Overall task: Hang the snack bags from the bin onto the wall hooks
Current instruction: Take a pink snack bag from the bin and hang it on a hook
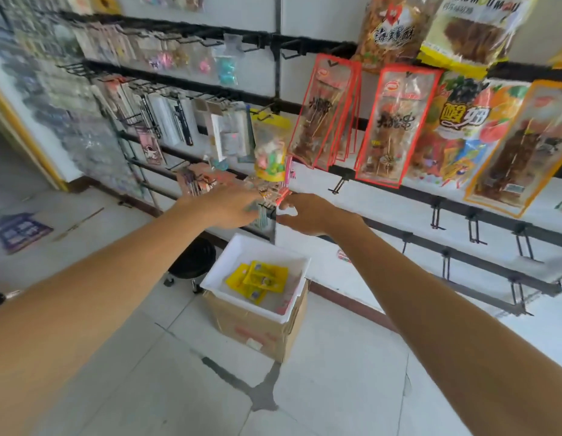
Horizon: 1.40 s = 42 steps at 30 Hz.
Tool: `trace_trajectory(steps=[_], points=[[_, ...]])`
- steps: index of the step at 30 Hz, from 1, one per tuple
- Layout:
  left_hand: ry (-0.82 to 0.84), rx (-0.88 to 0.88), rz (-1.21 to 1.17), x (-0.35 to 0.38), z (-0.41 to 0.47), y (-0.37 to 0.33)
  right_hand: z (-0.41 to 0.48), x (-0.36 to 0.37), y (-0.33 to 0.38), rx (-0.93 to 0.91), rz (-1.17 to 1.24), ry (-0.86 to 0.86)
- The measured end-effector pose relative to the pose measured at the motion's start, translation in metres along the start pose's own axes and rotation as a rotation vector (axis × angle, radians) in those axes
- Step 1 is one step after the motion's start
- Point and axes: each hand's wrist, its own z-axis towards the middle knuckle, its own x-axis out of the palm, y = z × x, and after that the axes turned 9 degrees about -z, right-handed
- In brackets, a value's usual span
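Observation:
Both my hands reach out to the black wall rack just above the white bin [292, 306]. My left hand [232, 206] and my right hand [308, 212] together pinch a small red-edged snack bag [273, 195] at a hook on a low rail; the bag is blurred and partly hidden by my fingers. Yellow snack bags [257, 278] lie in the bin, which sits on a cardboard box [257, 332]. Red-framed clear snack bags [389, 127] hang on hooks to the upper right.
Several bare black hooks [474, 231] stick out of the lower rails at the right. A black stool [193, 258] stands left of the box. Small packaged goods [179, 121] fill the rack's left half. The floor is pale tile.

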Motion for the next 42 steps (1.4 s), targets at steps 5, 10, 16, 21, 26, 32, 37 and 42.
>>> trace_trajectory(steps=[5,10,16,21,26,32,37,42], points=[[0.065,-0.057,-0.067,0.03,0.016,0.049,0.036,0.033,0.009,0.017,0.007,0.076],[0.162,-0.06,-0.15,0.063,0.048,0.086,0.079,0.062,0.005,0.005,0.037,0.141],[0.24,-0.119,-0.219,0.108,0.105,0.122,0.144,0.118,-0.029,-0.007,0.097,0.254],[0.336,-0.191,-0.289,0.16,0.153,0.147,0.194,0.171,-0.075,-0.008,0.099,0.388],[0.4,-0.204,-0.348,0.218,0.18,0.157,0.216,0.231,-0.101,0.006,0.056,0.57],[0.474,-0.231,-0.507,0.311,0.219,0.169,0.238,0.311,-0.13,0.036,-0.025,0.667],[0.484,-0.181,-0.625,0.393,0.245,0.159,0.252,0.381,-0.156,0.104,-0.168,0.623],[0.508,-0.145,-0.701,0.445,0.252,0.145,0.248,0.422,-0.159,0.125,-0.467,0.637]])
